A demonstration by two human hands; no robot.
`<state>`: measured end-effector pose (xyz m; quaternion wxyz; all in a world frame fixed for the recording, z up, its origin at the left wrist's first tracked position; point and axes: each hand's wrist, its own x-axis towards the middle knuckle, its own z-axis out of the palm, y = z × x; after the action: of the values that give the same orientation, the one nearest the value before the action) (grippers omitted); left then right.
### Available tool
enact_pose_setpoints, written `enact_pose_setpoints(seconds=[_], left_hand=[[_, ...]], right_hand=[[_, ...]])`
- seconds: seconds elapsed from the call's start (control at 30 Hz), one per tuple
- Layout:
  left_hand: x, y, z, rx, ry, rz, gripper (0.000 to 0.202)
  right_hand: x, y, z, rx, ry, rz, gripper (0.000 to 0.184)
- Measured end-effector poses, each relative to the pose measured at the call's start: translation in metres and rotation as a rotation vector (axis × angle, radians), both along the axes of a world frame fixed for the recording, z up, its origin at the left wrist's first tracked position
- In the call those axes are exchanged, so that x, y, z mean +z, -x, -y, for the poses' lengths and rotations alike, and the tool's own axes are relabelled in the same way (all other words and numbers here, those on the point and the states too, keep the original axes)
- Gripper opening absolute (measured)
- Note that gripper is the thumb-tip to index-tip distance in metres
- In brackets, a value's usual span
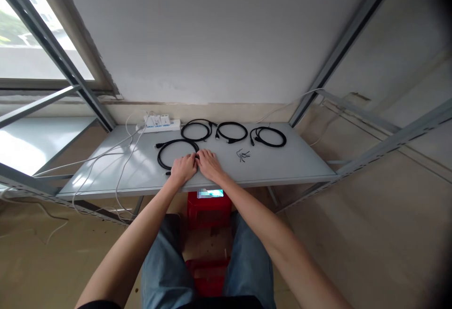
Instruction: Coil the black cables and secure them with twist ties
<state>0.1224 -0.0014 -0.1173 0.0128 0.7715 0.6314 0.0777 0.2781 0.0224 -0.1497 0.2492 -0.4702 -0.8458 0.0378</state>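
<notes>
A coiled black cable (163,150) with plugs at its ends lies near the front of the grey shelf (282,164). My left hand (184,169) is closed on the right side of this coil, fingers bent inward. Against it, my right hand (211,164) is closed at the same spot, its fingertips meeting those of the left. Whatever small piece may be pinched between the fingertips is hidden. To the right of my hands lies a small pile of short, thin black strips that look like twist ties (243,155).
Along the back are three more black coils: a left one (182,132), a middle one (232,123) and a right one (280,138). A white power strip (160,123) with adapters stands back left; white cords (122,172) trail over the front edge. A red stool (209,212) is below.
</notes>
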Motion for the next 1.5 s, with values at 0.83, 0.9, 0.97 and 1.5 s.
enact_pose_setpoints(seconds=[0.83,0.9,0.97,1.5], left_hand=[[0.002,-0.002,0.005,0.003,-0.02,0.025,0.033],[0.002,-0.001,0.005,-0.001,-0.018,0.028,0.033],[0.002,-0.002,0.005,-0.006,-0.016,0.027,0.034],[0.001,-0.001,0.003,-0.027,-0.036,0.009,0.03]], right_hand=[[-0.007,-0.006,-0.021,0.075,0.104,-0.278,0.015],[-0.007,-0.005,-0.021,0.074,0.099,-0.265,0.014],[-0.007,-0.005,-0.021,0.074,0.109,-0.262,0.014],[-0.01,-0.005,-0.026,0.053,0.195,-0.402,0.016]])
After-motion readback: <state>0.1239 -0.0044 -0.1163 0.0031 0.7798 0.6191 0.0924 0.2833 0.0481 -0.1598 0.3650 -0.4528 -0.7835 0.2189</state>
